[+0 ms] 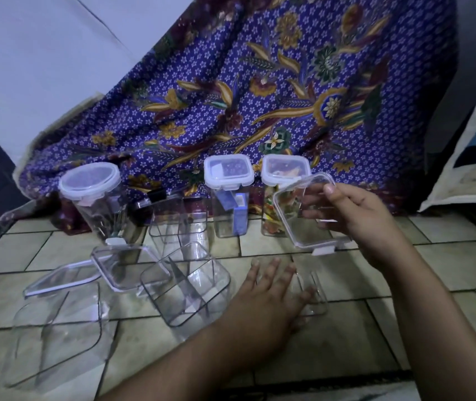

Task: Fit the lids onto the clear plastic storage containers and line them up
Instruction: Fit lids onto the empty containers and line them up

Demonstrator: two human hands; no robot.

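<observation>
My right hand [355, 215] holds a clear square lid [297, 209] tilted in the air, thumb on its far edge. My left hand [268, 293] rests fingers spread on the rim of an open clear container [316, 302] on the tiled floor. Another open container [187, 287] with dividers stands left of it, and a large open one [57, 328] sits at the near left. Two loose lids [124, 264] [60, 277] lie between them. At the back stand three lidded containers: a round one [92, 192] and two square ones [229, 192] [277, 180].
A purple floral cloth [259, 91] hangs behind the row of containers. An open clear container [177, 224] stands at the back middle. A white wall [28, 68] is at the left, and a pale mat edge [468, 169] at the right.
</observation>
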